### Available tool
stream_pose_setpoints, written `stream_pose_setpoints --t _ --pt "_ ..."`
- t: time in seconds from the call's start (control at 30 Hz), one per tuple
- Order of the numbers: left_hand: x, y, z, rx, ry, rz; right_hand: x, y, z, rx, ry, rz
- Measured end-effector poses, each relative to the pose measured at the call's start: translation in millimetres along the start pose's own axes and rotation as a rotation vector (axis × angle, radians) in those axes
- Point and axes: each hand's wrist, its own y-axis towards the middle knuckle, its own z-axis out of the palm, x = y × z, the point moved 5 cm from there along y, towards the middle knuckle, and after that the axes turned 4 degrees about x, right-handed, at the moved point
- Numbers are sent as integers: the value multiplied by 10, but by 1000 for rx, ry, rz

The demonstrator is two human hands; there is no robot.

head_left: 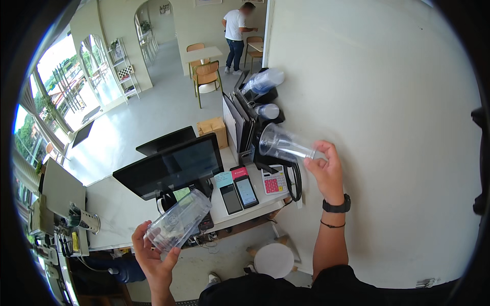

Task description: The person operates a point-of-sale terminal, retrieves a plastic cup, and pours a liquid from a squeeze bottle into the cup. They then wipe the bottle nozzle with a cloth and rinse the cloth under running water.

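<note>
My left hand (155, 256), at the lower left, grips a clear plastic cup (179, 220) with a printed mark, tilted up to the right in front of the monitor. Near the wall, my right hand (324, 168) pinches the base end of another clear plastic cup (285, 143) between thumb and fingers; its wide rim points left. Beyond that cup, stacked clear plastic cups (266, 81) lie in a black holder by the wall, and a smaller-looking cup stack (268, 111) sits in the holder nearer to me.
A monitor (172, 166), two handheld devices (246, 191), a calculator (273, 181) and upright folders (237, 122) stand on the white counter (115, 214). A round stool (274, 261) is below. Another person (234, 30) stands by the far wall.
</note>
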Motion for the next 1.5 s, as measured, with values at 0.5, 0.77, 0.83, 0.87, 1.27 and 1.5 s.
stream_pose_setpoints --t 0.5,0.77,0.83,0.87,1.27,1.5 --pt "982 -1520 -558 -9 215 -505 -987 1832 1021 -145 -815 -173" --pt "944 -1643 -719 -139 259 -526 -1807 1649 1173 -29 -945 279" --pt "892 -1641 -730 -163 271 -506 -1945 1799 1283 178 -990 402" --pt "875 -1645 -735 -161 290 -509 -1997 1883 1315 273 -1000 481" --pt "930 -1948 -869 -238 243 -670 -1412 1472 934 -25 -957 175" --pt "914 -1714 -793 -83 360 -532 -624 824 357 -185 -821 -185"
